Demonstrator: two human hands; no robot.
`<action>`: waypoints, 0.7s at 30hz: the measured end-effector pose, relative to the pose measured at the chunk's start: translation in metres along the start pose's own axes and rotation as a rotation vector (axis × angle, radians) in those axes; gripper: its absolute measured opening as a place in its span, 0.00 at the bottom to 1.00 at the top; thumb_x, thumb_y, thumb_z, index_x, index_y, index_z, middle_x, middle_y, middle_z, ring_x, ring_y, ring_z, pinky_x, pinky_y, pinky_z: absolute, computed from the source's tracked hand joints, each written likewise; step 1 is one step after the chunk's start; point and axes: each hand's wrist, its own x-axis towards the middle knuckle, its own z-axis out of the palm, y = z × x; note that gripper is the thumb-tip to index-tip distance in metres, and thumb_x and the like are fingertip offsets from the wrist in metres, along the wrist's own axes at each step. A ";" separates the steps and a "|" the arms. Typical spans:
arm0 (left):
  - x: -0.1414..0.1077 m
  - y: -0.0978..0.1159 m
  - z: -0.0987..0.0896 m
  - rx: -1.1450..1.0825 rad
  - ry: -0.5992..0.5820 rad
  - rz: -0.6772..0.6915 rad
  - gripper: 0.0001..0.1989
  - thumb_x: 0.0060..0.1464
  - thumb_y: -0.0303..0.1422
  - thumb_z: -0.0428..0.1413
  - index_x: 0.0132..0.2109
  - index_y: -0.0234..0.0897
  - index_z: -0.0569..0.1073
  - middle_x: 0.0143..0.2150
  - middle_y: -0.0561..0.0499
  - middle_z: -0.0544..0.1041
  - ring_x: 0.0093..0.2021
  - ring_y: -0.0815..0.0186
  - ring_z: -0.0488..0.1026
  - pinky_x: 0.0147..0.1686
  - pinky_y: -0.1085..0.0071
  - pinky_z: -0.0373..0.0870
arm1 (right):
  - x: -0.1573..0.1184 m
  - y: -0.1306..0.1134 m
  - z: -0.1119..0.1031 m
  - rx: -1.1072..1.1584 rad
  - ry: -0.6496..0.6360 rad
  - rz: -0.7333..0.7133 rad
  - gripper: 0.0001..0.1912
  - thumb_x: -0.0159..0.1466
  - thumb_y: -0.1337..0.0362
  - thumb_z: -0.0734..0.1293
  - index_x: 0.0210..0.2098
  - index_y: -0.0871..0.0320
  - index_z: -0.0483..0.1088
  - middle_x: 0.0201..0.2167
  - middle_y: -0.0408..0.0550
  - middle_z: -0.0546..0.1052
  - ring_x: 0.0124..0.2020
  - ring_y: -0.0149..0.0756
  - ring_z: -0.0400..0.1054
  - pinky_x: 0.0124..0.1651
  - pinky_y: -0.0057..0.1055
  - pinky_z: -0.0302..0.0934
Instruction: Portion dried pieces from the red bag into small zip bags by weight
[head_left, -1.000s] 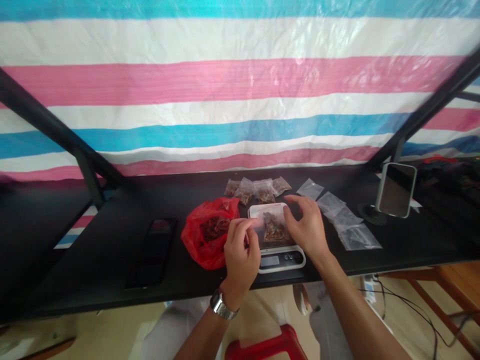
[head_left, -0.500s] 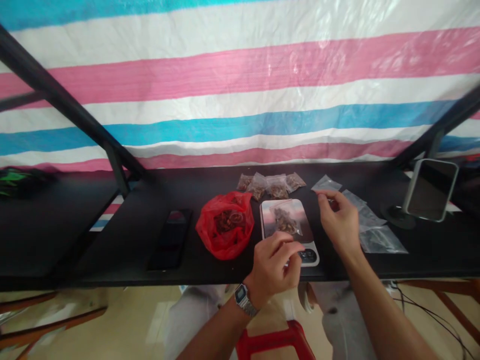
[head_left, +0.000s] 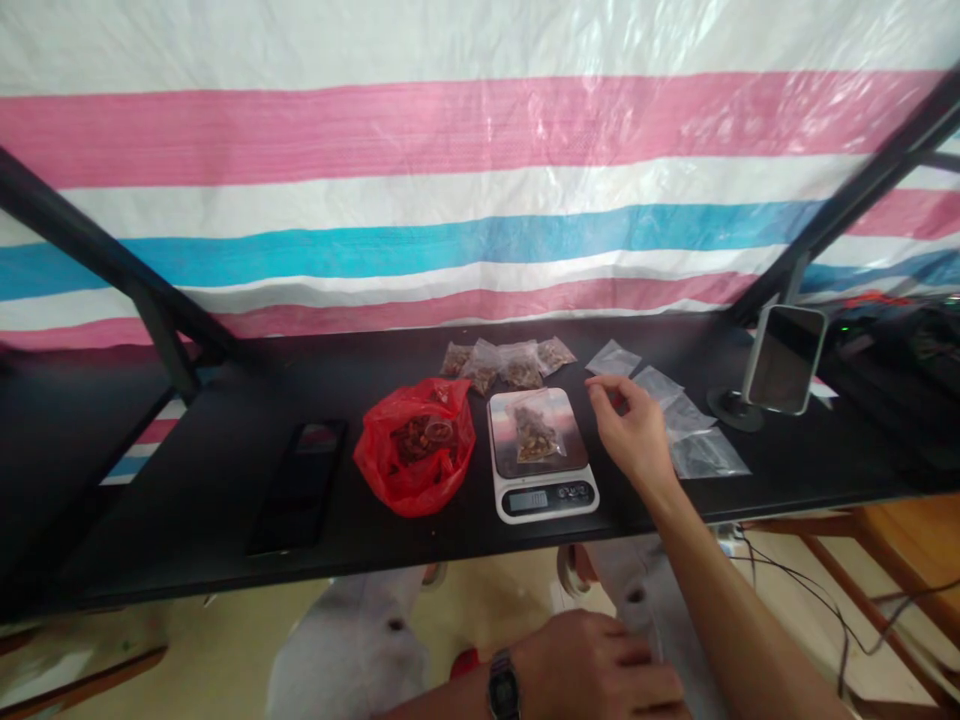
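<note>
A small clear bag of brown bits [head_left: 535, 432] lies on the plate of a white kitchen scale [head_left: 546, 500], whose display is lit. My right hand [head_left: 634, 425] is just right of the scale, thumb and forefinger closed together beside an empty clear bag [head_left: 613, 360]; anything between the fingertips is too small to make out. Below the table edge, over my lap, my left hand [head_left: 600, 668] is held with its fingers loosely apart and nothing in it. An open red plastic bag [head_left: 416, 488] holding dark brown pieces stands left of the scale.
Several filled bags [head_left: 519, 366] lie behind the scale. More empty bags [head_left: 705, 452] are at the right, before a phone on a stand [head_left: 786, 360]. A dark flat device [head_left: 298, 490] lies left on the black table [head_left: 450, 540]. Black frame bars slope at both sides.
My left hand has drawn back from the scale to below the table edge, uncovering the display. My right hand stays by the empty bags. The view has shifted to the right.
</note>
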 end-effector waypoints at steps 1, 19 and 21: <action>0.000 -0.003 -0.006 0.051 -0.010 0.095 0.13 0.65 0.34 0.58 0.29 0.43 0.71 0.26 0.55 0.74 0.22 0.70 0.63 0.21 0.71 0.55 | -0.001 -0.001 0.001 0.001 -0.018 0.000 0.16 0.67 0.54 0.64 0.41 0.55 0.81 0.37 0.52 0.84 0.38 0.47 0.73 0.47 0.44 0.66; 0.016 -0.035 -0.099 0.364 0.708 -0.155 0.13 0.65 0.23 0.52 0.50 0.41 0.77 0.39 0.47 0.79 0.36 0.65 0.76 0.38 0.69 0.75 | -0.002 -0.032 0.039 0.377 -0.168 0.093 0.15 0.61 0.58 0.71 0.46 0.55 0.77 0.32 0.45 0.81 0.29 0.36 0.67 0.36 0.33 0.63; 0.020 -0.047 -0.110 0.239 0.940 -0.389 0.12 0.67 0.28 0.55 0.56 0.42 0.74 0.47 0.45 0.78 0.41 0.64 0.76 0.44 0.66 0.76 | -0.005 -0.040 0.037 0.561 -0.200 0.100 0.16 0.61 0.58 0.73 0.47 0.54 0.76 0.31 0.42 0.79 0.29 0.34 0.67 0.35 0.31 0.62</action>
